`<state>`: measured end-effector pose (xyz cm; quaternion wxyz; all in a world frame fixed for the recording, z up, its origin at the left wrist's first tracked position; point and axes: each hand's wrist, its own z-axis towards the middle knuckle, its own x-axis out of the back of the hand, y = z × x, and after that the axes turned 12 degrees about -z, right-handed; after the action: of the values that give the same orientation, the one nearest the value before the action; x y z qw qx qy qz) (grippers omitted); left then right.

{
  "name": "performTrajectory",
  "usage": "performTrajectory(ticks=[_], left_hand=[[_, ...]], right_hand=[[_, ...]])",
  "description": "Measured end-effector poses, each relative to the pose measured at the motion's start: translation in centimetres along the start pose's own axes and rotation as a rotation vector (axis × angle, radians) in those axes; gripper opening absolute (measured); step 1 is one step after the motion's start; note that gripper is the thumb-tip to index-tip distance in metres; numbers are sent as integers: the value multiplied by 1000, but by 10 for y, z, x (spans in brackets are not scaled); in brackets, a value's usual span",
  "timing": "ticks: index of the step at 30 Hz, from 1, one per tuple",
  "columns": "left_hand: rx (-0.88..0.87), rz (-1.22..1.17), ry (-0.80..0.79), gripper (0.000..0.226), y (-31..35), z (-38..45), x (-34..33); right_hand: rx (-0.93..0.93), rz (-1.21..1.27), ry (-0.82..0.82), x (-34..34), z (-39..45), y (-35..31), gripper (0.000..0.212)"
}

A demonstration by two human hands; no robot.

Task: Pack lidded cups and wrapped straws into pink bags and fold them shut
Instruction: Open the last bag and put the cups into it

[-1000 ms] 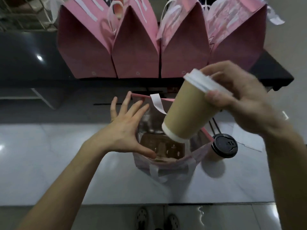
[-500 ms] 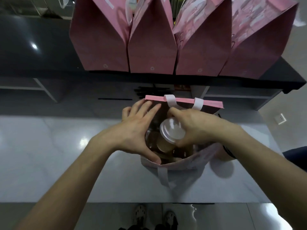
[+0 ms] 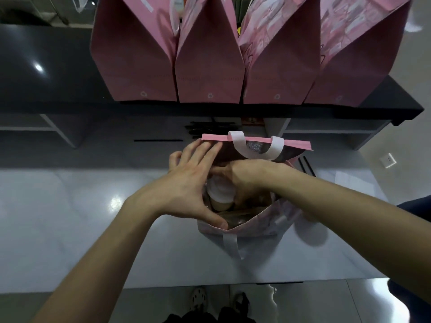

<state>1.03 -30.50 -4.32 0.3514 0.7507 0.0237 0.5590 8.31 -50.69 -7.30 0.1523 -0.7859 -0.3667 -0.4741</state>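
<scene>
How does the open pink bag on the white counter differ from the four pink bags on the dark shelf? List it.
1. The open pink paper bag gapes at the top; the four pink paper bags on the dark shelf are folded to a peak.
2. The open bag has both hands at its mouth, left hand and right hand; the shelf bags stand untouched.
3. It stands alone; they stand side by side.
Shared: pink paper, white handles.

Place: we take this for a drinks shop's service counter.
Counter: we stand at a pale polished worktop [image 3: 70, 217] below a raised black ledge [image 3: 58, 73].
Stock: we see four folded pink bags [image 3: 210, 66] lined along that ledge's near edge.
Floor: glossy tiles [image 3: 303, 299].
</scene>
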Motion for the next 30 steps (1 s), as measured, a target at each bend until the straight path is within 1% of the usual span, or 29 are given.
performTrajectory(ticks=[2, 4, 5, 8, 9, 10, 11, 13, 14, 15, 16, 17, 18, 19, 21, 22, 23, 25, 27, 29, 30], left_hand=[[4, 8, 15, 157, 3, -2, 3], [16, 68, 60, 136, 9, -2, 10], [21, 129, 98, 123, 13, -2, 15], [24, 346, 212, 83, 29, 2, 26], [18, 380, 259, 71, 37, 5, 29], [2, 387, 300, 61, 45, 8, 30], [-25, 368, 324, 52, 53, 13, 31], [-90, 259, 307, 38, 70, 26, 30], [-115, 198, 277, 33, 79, 33, 28], [-136, 152, 242, 28, 88, 40, 26], [-153, 121, 211, 25, 96, 48, 22], [-169, 102, 187, 24, 102, 56, 17], [-183, 101, 169, 23, 108, 63, 12], [-192, 115, 160, 22, 111, 69, 7], [-223, 157, 165, 21, 117, 79, -1], [-236, 169, 181, 21, 118, 82, -4], [-243, 170, 204, 21, 119, 83, -5], [-257, 166, 261, 21, 119, 82, -3], [-269, 144, 291, 15, 116, 76, 3], [-213, 60, 220, 11, 110, 66, 10], [-163, 35, 140, 10, 106, 60, 12]], right_hand=[[-7, -8, -14, 7, -6, -2, 122], [-34, 13, 13, 18, -21, -2, 110], [-48, 51, 46, 24, -32, 0, 98], [-54, 217, 203, 39, -74, 13, 47], [-70, 297, 284, 41, -91, 19, 33], [-92, 399, 391, 42, -108, 26, 25], [-120, 516, 522, 41, -124, 33, 25], [-216, 740, 784, 27, -149, 48, 32], [-300, 778, 885, 14, -158, 56, 34], [-412, 758, 945, -2, -164, 64, 34], [-535, 712, 958, -22, -168, 73, 34], [-644, 652, 912, -43, -170, 83, 33], [-718, 591, 799, -67, -172, 92, 35], [-752, 552, 619, -87, -173, 96, 47], [-770, 539, 259, -123, -173, 99, 89], [-771, 536, 153, -139, -170, 98, 102], [-772, 535, 102, -151, -167, 96, 105], [-777, 526, 129, -162, -164, 96, 97], [-795, 503, 215, -152, -169, 102, 90], [-856, 546, 410, -124, -182, 111, 88], [-883, 577, 548, -105, -190, 114, 88]])
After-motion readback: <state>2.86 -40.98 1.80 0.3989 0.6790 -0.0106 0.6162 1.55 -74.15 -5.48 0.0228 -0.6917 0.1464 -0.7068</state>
